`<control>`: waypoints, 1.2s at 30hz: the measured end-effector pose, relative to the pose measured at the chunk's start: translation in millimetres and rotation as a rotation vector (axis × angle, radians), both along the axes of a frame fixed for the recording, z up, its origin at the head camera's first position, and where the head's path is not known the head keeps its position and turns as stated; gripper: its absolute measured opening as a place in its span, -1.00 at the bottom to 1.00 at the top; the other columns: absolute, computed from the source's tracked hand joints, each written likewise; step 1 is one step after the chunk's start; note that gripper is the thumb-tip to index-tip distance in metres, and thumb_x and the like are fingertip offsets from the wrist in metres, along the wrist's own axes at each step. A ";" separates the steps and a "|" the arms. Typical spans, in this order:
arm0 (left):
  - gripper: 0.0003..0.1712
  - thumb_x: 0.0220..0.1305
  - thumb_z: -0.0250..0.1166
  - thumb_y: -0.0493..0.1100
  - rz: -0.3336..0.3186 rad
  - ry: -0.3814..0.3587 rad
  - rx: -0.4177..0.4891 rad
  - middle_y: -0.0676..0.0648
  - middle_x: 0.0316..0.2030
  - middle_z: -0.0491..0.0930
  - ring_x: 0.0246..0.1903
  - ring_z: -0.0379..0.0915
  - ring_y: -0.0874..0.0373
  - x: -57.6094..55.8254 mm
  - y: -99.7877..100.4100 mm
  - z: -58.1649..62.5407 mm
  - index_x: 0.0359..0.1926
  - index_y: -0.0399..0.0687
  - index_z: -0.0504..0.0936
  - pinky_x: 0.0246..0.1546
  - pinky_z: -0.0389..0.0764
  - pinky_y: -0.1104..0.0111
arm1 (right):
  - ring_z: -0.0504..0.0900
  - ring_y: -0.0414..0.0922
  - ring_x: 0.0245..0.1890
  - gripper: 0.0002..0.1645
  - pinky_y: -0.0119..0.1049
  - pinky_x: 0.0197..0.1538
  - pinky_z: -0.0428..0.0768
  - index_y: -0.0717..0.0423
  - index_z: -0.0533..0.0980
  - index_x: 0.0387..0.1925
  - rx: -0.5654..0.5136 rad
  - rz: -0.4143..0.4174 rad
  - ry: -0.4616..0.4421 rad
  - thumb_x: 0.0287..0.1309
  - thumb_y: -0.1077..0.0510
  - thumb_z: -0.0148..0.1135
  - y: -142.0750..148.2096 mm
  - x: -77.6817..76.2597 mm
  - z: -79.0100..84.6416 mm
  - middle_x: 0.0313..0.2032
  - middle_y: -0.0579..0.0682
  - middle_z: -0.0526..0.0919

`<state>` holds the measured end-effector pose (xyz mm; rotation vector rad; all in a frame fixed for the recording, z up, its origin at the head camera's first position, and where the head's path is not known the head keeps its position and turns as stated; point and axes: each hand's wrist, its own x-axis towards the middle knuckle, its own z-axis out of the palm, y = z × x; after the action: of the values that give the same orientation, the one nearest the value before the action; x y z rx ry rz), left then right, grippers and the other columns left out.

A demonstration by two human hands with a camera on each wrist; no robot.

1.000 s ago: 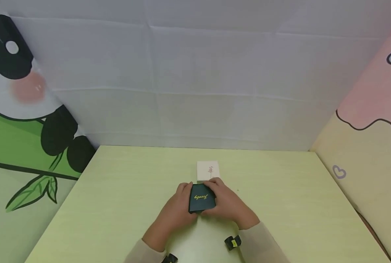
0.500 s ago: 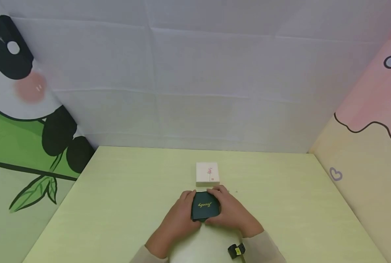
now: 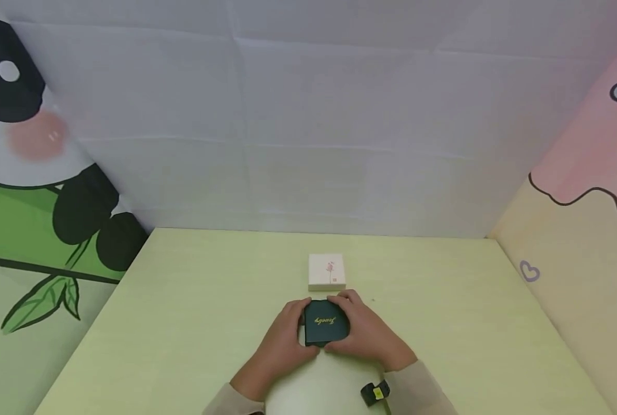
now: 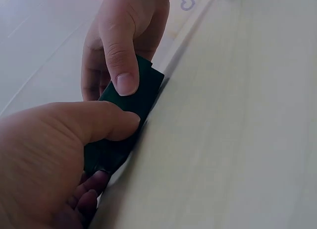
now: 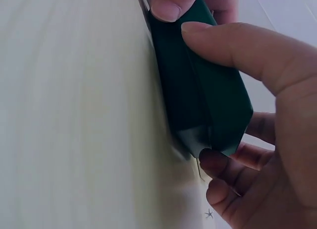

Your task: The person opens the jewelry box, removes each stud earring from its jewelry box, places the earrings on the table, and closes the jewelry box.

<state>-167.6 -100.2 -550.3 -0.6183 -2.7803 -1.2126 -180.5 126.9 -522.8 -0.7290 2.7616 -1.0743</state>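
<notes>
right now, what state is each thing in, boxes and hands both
green box: held between both hands, lettered side up; looks closed, though whether the lid is fully seated is hard to tell
white box: lying on the table, printed side up, looks closed, held by neither hand
left hand: gripping the green box at its left side
right hand: gripping the green box at its right side

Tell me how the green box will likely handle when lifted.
The green box is probably stiff, given its straight, crisp edges. Flat faces make rolling unlikely. A seam-like line along its side suggests it might separate into two parts.
</notes>
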 end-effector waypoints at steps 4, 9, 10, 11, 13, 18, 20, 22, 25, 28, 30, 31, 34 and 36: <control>0.10 -0.10 0.62 -0.12 0.003 -0.001 -0.024 -0.12 0.26 0.43 0.08 0.44 0.12 -1.1 0.5 -1.9 0.47 -0.18 0.30 0.16 0.51 0.11 | 0.51 -0.09 0.11 0.13 -0.05 0.15 0.54 0.09 0.37 0.44 -0.011 0.013 -0.006 -0.15 -0.16 0.66 1.1 -2.6 -2.6 0.30 -0.07 0.34; 0.11 -0.09 0.63 -0.12 0.013 -0.020 -0.028 -0.14 0.25 0.44 0.09 0.44 0.08 0.2 2.8 -1.7 0.48 -0.19 0.28 0.19 0.48 0.06 | 0.50 -0.14 0.11 0.12 -0.09 0.16 0.53 0.01 0.37 0.44 -0.012 0.017 -0.027 -0.16 -0.17 0.65 3.5 -3.3 -3.9 0.29 -0.14 0.37; 0.12 -0.09 0.63 -0.12 0.016 -0.026 -0.023 -0.15 0.25 0.44 0.10 0.43 0.06 0.5 3.6 -1.2 0.48 -0.20 0.27 0.20 0.48 0.04 | 0.50 -0.15 0.10 0.12 -0.10 0.16 0.53 0.00 0.37 0.44 -0.014 0.016 -0.032 -0.16 -0.17 0.65 4.0 -3.4 -3.9 0.28 -0.16 0.37; 0.12 -0.09 0.63 -0.12 0.019 -0.030 -0.022 -0.15 0.24 0.44 0.10 0.43 0.05 0.8 4.4 -0.6 0.48 -0.20 0.27 0.21 0.47 0.03 | 0.50 -0.16 0.10 0.12 -0.11 0.16 0.53 0.00 0.36 0.44 -0.015 0.014 -0.036 -0.16 -0.17 0.65 4.6 -3.3 -3.9 0.27 -0.17 0.38; 0.13 -0.09 0.62 -0.12 0.023 -0.035 -0.022 -0.16 0.24 0.45 0.11 0.43 0.03 0.9 6.0 0.0 0.48 -0.21 0.26 0.22 0.46 0.01 | 0.50 -0.16 0.10 0.14 -0.11 0.16 0.53 0.01 0.35 0.45 -0.014 0.011 -0.037 -0.16 -0.18 0.65 5.6 -3.4 -4.5 0.27 -0.16 0.38; 0.12 -0.08 0.62 -0.12 0.017 -0.023 -0.038 -0.18 0.26 0.45 0.16 0.43 0.00 -0.1 9.9 -0.5 0.48 -0.23 0.26 0.25 0.44 0.00 | 0.50 -0.13 0.11 0.22 -0.10 0.16 0.52 0.02 0.29 0.51 -0.005 0.013 -0.045 -0.16 -0.19 0.66 7.8 -3.6 -7.4 0.28 -0.14 0.36; 0.11 -0.07 0.61 -0.12 0.013 -0.013 -0.046 -0.18 0.27 0.45 0.19 0.43 -0.01 -0.9 11.5 -1.2 0.48 -0.24 0.26 0.26 0.44 0.00 | 0.50 -0.14 0.12 0.23 -0.10 0.17 0.52 0.00 0.28 0.52 -0.006 0.013 -0.050 -0.17 -0.19 0.66 8.8 -3.8 -8.8 0.28 -0.15 0.35; 0.11 -0.07 0.61 -0.12 0.009 -0.007 -0.049 -0.19 0.27 0.44 0.21 0.42 -0.03 -1.9 13.0 -1.7 0.48 -0.24 0.26 0.26 0.43 0.00 | 0.50 -0.15 0.11 0.23 -0.11 0.17 0.52 -0.02 0.27 0.52 -0.007 0.012 -0.050 -0.17 -0.19 0.67 9.9 -4.3 -9.9 0.28 -0.17 0.35; 0.12 -0.07 0.61 -0.12 0.009 -0.006 -0.051 -0.19 0.28 0.44 0.24 0.41 -0.05 -3.2 15.3 -2.4 0.49 -0.24 0.24 0.28 0.42 0.00 | 0.50 -0.15 0.11 0.22 -0.11 0.17 0.52 -0.03 0.27 0.51 -0.014 0.014 -0.050 -0.17 -0.18 0.67 11.7 -5.0 -10.1 0.26 -0.18 0.36; 0.13 -0.06 0.60 -0.12 0.011 -0.011 -0.054 -0.20 0.28 0.44 0.26 0.41 -0.07 -4.2 17.2 -2.4 0.50 -0.25 0.22 0.29 0.41 -0.01 | 0.50 -0.16 0.09 0.24 -0.12 0.17 0.52 -0.02 0.27 0.52 -0.005 0.019 -0.037 -0.17 -0.20 0.67 13.4 -6.5 -10.4 0.25 -0.17 0.36; 0.14 -0.05 0.60 -0.11 0.012 -0.017 -0.055 -0.21 0.29 0.43 0.27 0.40 -0.09 -4.2 18.7 -1.5 0.50 -0.25 0.21 0.29 0.40 -0.02 | 0.51 -0.14 0.07 0.25 -0.12 0.15 0.53 -0.01 0.27 0.53 0.003 0.026 -0.020 -0.17 -0.21 0.67 14.3 -7.2 -10.5 0.24 -0.16 0.36; 0.14 -0.05 0.60 -0.12 0.012 -0.020 -0.055 -0.21 0.30 0.42 0.27 0.39 -0.09 -4.2 19.5 -1.2 0.50 -0.25 0.21 0.30 0.39 -0.02 | 0.51 -0.14 0.06 0.25 -0.11 0.15 0.53 -0.02 0.27 0.53 0.004 0.028 -0.015 -0.17 -0.22 0.67 14.9 -7.5 -10.8 0.24 -0.15 0.36; 0.14 -0.06 0.60 -0.12 0.009 -0.020 -0.055 -0.21 0.31 0.42 0.29 0.38 -0.10 -4.8 22.4 -0.3 0.50 -0.26 0.21 0.30 0.39 -0.02 | 0.52 -0.12 0.04 0.24 -0.10 0.12 0.54 -0.03 0.29 0.53 0.004 0.033 0.008 -0.17 -0.22 0.67 17.3 -8.9 -12.3 0.23 -0.15 0.36; 0.14 -0.06 0.60 -0.13 0.007 -0.017 -0.057 -0.21 0.31 0.41 0.29 0.38 -0.10 -5.4 24.3 0.3 0.50 -0.26 0.21 0.30 0.39 -0.02 | 0.53 -0.13 0.04 0.22 -0.11 0.12 0.55 -0.05 0.30 0.52 0.003 0.036 0.022 -0.16 -0.23 0.67 19.5 -10.5 -14.2 0.23 -0.17 0.37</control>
<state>-173.0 -75.9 -550.0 -0.6048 -2.8374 -1.1472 -191.0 146.5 -537.1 -0.7910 2.7568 -1.0615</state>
